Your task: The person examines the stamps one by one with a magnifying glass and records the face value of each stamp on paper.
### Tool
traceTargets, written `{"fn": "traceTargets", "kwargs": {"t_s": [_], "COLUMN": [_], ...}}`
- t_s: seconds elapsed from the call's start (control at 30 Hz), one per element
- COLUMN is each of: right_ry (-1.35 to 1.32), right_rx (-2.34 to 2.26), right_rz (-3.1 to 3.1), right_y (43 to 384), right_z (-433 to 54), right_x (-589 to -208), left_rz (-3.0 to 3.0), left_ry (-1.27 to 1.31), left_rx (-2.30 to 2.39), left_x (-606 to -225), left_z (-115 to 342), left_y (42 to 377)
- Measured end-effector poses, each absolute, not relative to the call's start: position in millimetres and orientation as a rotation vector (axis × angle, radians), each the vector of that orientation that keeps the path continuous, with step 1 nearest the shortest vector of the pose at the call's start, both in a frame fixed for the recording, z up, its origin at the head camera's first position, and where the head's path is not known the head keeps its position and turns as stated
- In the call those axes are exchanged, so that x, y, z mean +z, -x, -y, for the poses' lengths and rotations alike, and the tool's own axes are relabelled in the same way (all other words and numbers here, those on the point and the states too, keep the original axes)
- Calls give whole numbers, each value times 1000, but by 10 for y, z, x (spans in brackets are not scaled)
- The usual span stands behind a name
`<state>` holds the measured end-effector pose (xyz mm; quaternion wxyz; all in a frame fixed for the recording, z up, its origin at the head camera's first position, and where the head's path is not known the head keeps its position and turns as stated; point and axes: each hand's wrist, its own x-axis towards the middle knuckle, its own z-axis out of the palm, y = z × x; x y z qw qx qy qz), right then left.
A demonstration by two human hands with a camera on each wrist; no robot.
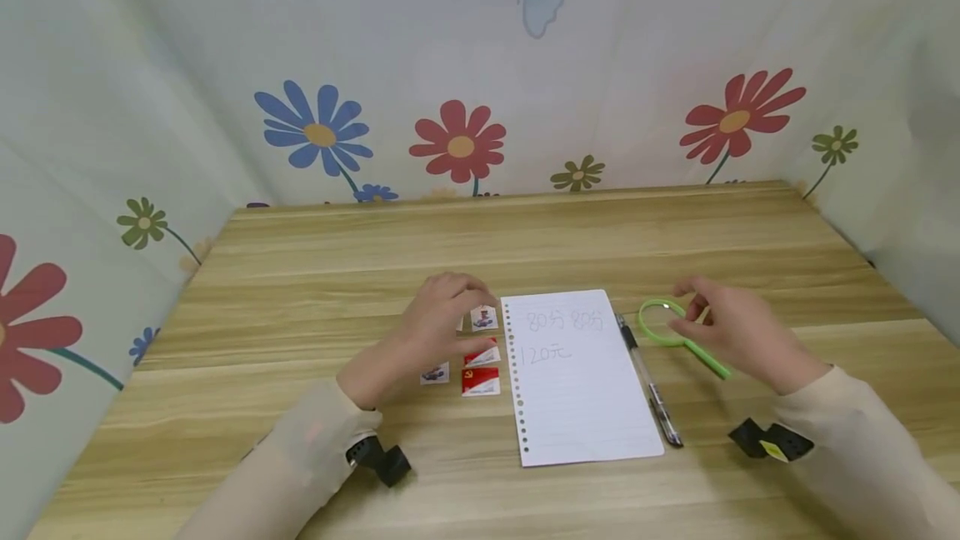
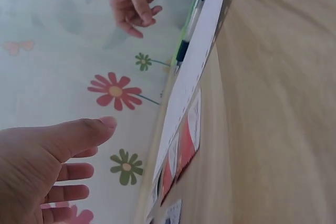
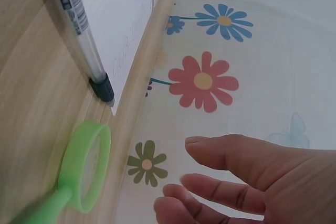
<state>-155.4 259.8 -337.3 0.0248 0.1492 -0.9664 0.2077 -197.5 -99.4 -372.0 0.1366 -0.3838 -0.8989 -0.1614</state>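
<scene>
At the far left, the flowered cloth (image 1: 67, 148) hangs beside the table (image 1: 337, 257) and runs on behind it. Your left sleeve (image 1: 288, 444) comes in next, with a black camera (image 1: 378, 458) at the wrist. Your left hand (image 1: 435, 325) hovers over the stamps, its fingers loose and gripping nothing, the thumb held apart from them. Under and just beside it the stamps (image 1: 480, 383) lie flat, two of them red and white, others bearing small pictures; your hand partly covers the group in the head view.

Right of them lies the sheet (image 1: 588, 411), punched with holes down its left edge and marked "80分 80分" above "120元" in faint writing. The pen (image 1: 647, 377) slants along the sheet's right edge, its dark grip at the far end. Just right of that, the green magnifier (image 1: 705, 358) rests on the table, handle towards you. Your right hand (image 1: 738, 330) hangs above it without touching, fingers softly bent and holding nothing. Your right sleeve (image 1: 862, 440) carries another black camera (image 1: 791, 442).
</scene>
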Motion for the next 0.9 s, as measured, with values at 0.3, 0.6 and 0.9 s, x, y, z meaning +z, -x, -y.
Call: {"fn": "traceTargets", "kwargs": {"t_s": [0.3,0.6,0.9], "right_ry": [-461,-418,-413], "right_rx": [606,563,549], "right_rz": [3040,3137,3214], "right_y": [1546,1517,1530], "right_z": [-2744,-2860,-2921], "right_x": [-3449,-3556,-3661], "left_rz": [2765,2787,2837], "left_ry": [959,921,927], "left_rx": [-446,-457,-417], "left_x": [-3776,-3900,-3956], "left_z": [1069,1128,1165], "left_y": [2094,2218,2329]}}
